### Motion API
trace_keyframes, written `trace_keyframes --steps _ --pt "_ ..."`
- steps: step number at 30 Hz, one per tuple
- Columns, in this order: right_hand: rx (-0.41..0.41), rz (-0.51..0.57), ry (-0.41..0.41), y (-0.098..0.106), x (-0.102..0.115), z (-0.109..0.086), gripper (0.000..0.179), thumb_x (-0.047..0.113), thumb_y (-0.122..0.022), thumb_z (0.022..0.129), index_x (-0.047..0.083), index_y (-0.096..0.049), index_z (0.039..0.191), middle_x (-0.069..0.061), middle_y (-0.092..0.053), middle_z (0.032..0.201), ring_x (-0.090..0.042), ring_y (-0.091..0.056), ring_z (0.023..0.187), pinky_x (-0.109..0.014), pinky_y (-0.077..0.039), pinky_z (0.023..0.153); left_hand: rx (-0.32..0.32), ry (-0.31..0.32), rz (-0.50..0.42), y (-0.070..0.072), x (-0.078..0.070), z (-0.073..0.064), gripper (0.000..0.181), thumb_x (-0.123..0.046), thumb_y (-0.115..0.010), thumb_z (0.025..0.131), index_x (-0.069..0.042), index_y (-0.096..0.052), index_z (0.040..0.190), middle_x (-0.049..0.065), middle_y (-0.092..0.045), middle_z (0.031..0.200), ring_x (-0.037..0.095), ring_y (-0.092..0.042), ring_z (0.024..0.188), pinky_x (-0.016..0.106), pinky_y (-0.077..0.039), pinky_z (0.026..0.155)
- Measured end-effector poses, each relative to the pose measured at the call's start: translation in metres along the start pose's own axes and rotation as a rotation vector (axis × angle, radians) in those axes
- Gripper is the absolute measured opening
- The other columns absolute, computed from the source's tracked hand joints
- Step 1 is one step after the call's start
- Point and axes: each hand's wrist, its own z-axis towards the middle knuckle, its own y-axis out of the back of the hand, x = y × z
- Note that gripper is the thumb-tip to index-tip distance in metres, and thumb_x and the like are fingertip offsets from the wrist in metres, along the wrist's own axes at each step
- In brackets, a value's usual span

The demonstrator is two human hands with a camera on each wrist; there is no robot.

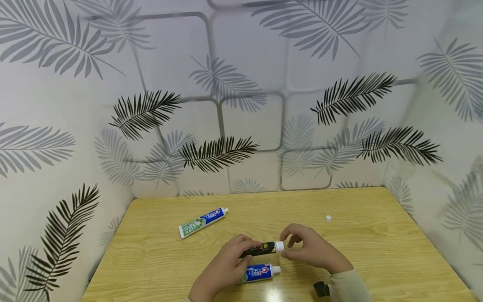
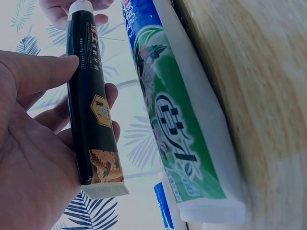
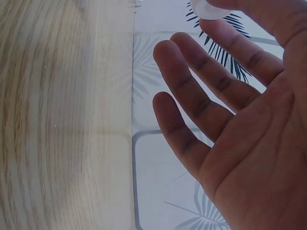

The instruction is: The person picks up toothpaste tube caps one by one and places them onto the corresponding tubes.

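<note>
In the head view my left hand [image 1: 226,264] grips a black toothpaste tube [image 1: 267,248], its white cap [image 1: 279,246] pointing right. Seen from the left wrist, the thumb presses one side of that tube [image 2: 93,105] and the fingers lie behind it. At the cap end, the thumb and index finger of my right hand [image 1: 311,249] pinch the white cap [image 3: 208,8], while its other fingers stay spread. A blue and green Crest toothpaste tube [image 1: 260,272] lies just below the black one, partly hidden by my left hand.
Another blue and green toothpaste tube [image 1: 203,223] lies at the back left of the wooden table [image 1: 377,243]. A small loose white cap [image 1: 328,218] sits at the back right. Patterned walls [image 1: 249,167] border the table behind and at the sides.
</note>
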Motion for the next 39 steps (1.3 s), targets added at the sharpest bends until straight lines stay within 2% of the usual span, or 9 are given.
trace_keyframes --steps 12,22,28,39 --pt "0.011 0.002 -0.012 -0.0031 -0.0044 0.0011 0.02 0.035 -0.079 0.097 0.025 -0.072 0.113 0.004 -0.07 0.115 -0.01 -0.068 0.095 -0.041 -0.058 0.091 -0.003 0.002 -0.006 0.0004 0.0001 -0.0006 0.039 -0.001 -0.06 0.105 -0.02 -0.069 0.139 -0.003 -0.067 0.127 0.01 -0.062 0.113 0.03 -0.056 0.097" --pt "0.036 -0.004 -0.026 -0.0025 -0.002 0.0026 0.017 0.039 -0.073 0.102 0.022 -0.074 0.103 0.002 -0.069 0.107 -0.013 -0.066 0.093 -0.033 -0.055 0.085 0.002 0.015 -0.008 0.0006 0.0006 -0.0006 0.041 0.0 -0.061 0.104 -0.024 -0.069 0.138 -0.005 -0.066 0.127 0.01 -0.062 0.116 0.033 -0.056 0.1" --pt "0.054 -0.015 -0.06 -0.0029 -0.0013 0.003 0.023 0.04 -0.062 0.108 0.021 -0.076 0.106 0.001 -0.071 0.106 -0.013 -0.063 0.092 -0.029 -0.053 0.078 -0.009 -0.009 0.001 0.0003 0.0005 -0.0012 0.041 0.001 -0.062 0.104 -0.022 -0.069 0.137 -0.005 -0.066 0.127 0.01 -0.063 0.115 0.031 -0.056 0.098" --pt "0.05 0.006 -0.07 -0.0041 -0.0034 0.0032 0.025 0.038 -0.059 0.11 0.02 -0.076 0.104 -0.003 -0.069 0.1 -0.012 -0.058 0.084 -0.029 -0.05 0.073 -0.002 0.021 0.01 0.0013 -0.0008 -0.0009 0.041 -0.002 -0.061 0.105 -0.024 -0.069 0.138 -0.007 -0.066 0.128 0.01 -0.062 0.118 0.034 -0.056 0.101"
